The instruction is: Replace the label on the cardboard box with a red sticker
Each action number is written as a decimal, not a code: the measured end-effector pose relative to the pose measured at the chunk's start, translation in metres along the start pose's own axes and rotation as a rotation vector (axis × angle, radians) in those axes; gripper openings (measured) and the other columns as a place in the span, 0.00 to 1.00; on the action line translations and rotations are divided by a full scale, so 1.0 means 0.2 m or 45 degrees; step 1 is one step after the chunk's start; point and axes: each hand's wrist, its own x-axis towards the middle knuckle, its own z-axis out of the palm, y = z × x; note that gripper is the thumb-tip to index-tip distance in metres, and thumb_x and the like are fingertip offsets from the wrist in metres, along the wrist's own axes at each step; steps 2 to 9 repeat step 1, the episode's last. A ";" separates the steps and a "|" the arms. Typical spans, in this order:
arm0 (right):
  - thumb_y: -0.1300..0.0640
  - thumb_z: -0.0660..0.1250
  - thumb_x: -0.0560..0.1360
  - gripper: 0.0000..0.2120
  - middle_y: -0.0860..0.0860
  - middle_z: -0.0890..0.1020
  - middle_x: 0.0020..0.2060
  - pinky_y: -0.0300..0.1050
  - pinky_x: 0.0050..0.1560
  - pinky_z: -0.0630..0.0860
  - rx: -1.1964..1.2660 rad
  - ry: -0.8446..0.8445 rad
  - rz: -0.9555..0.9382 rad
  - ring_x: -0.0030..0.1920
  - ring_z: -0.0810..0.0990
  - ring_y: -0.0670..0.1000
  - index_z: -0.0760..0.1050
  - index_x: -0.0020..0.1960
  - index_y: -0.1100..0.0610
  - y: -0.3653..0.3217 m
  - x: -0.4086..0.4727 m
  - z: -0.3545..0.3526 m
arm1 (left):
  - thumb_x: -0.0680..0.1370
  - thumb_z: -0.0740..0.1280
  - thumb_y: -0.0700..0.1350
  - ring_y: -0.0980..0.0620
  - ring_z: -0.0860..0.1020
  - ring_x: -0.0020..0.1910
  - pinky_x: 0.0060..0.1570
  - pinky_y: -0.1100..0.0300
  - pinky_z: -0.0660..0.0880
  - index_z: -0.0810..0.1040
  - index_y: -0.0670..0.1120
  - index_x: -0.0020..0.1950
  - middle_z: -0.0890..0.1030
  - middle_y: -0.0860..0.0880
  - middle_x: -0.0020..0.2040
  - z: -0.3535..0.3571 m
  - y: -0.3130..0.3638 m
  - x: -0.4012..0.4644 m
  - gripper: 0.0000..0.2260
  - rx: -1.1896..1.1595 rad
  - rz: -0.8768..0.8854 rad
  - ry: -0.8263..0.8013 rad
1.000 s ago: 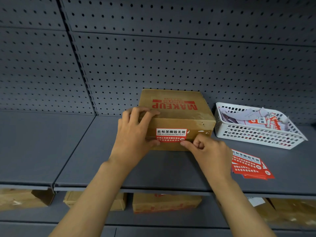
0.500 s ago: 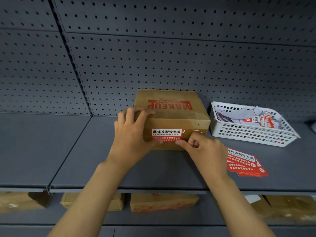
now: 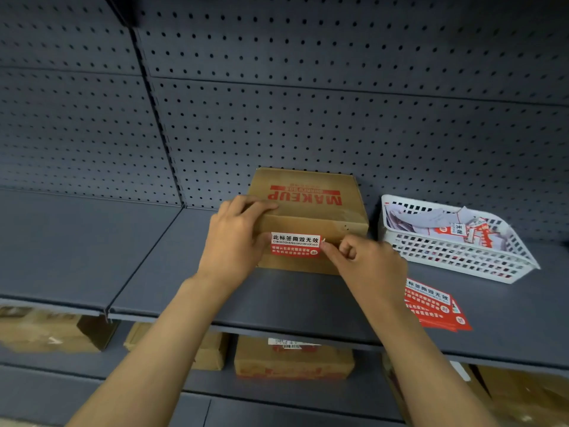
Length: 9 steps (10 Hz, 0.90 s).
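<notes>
A brown cardboard box (image 3: 311,211) printed MAKEUP stands on the grey shelf (image 3: 277,294) against the pegboard. A red and white label (image 3: 295,244) is stuck on its front face. My left hand (image 3: 237,238) grips the box's front left corner, fingers over the top edge. My right hand (image 3: 366,266) is at the label's right edge, thumb and forefinger pinched on its corner. A stack of red stickers (image 3: 434,306) lies on the shelf to the right of my right wrist.
A white plastic basket (image 3: 455,257) with torn label scraps stands right of the box. The pegboard wall (image 3: 308,118) rises behind. Several cardboard boxes (image 3: 292,359) sit on the lower shelf.
My right thumb and forefinger have moved from under the label's right end up to its right corner. My left hand stays on the box. The view shifted slightly.
</notes>
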 end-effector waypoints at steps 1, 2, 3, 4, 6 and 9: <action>0.36 0.69 0.73 0.24 0.46 0.74 0.21 0.45 0.29 0.76 0.068 -0.050 -0.007 0.25 0.76 0.49 0.73 0.30 0.53 0.01 0.03 -0.11 | 0.73 0.72 0.41 0.47 0.72 0.63 0.63 0.56 0.66 0.79 0.55 0.64 0.77 0.51 0.62 -0.04 0.08 0.00 0.21 -0.074 -0.155 0.026; 0.36 0.69 0.73 0.24 0.46 0.74 0.21 0.45 0.29 0.76 0.068 -0.050 -0.007 0.25 0.76 0.49 0.73 0.30 0.53 0.01 0.03 -0.11 | 0.73 0.72 0.41 0.47 0.72 0.63 0.63 0.56 0.66 0.79 0.55 0.64 0.77 0.51 0.62 -0.04 0.08 0.00 0.21 -0.074 -0.155 0.026; 0.36 0.69 0.73 0.24 0.46 0.74 0.21 0.45 0.29 0.76 0.068 -0.050 -0.007 0.25 0.76 0.49 0.73 0.30 0.53 0.01 0.03 -0.11 | 0.73 0.72 0.41 0.47 0.72 0.63 0.63 0.56 0.66 0.79 0.55 0.64 0.77 0.51 0.62 -0.04 0.08 0.00 0.21 -0.074 -0.155 0.026; 0.36 0.69 0.73 0.24 0.46 0.74 0.21 0.45 0.29 0.76 0.068 -0.050 -0.007 0.25 0.76 0.49 0.73 0.30 0.53 0.01 0.03 -0.11 | 0.73 0.72 0.41 0.47 0.72 0.63 0.63 0.56 0.66 0.79 0.55 0.64 0.77 0.51 0.62 -0.04 0.08 0.00 0.21 -0.074 -0.155 0.026; 0.36 0.69 0.73 0.24 0.46 0.74 0.21 0.45 0.29 0.76 0.068 -0.050 -0.007 0.25 0.76 0.49 0.73 0.30 0.53 0.01 0.03 -0.11 | 0.73 0.72 0.41 0.47 0.72 0.63 0.63 0.56 0.66 0.79 0.55 0.64 0.77 0.51 0.62 -0.04 0.08 0.00 0.21 -0.074 -0.155 0.026; 0.36 0.69 0.73 0.24 0.46 0.74 0.21 0.45 0.29 0.76 0.068 -0.050 -0.007 0.25 0.76 0.49 0.73 0.30 0.53 0.01 0.03 -0.11 | 0.73 0.72 0.41 0.47 0.72 0.63 0.63 0.56 0.66 0.79 0.55 0.64 0.77 0.51 0.62 -0.04 0.08 0.00 0.21 -0.074 -0.155 0.026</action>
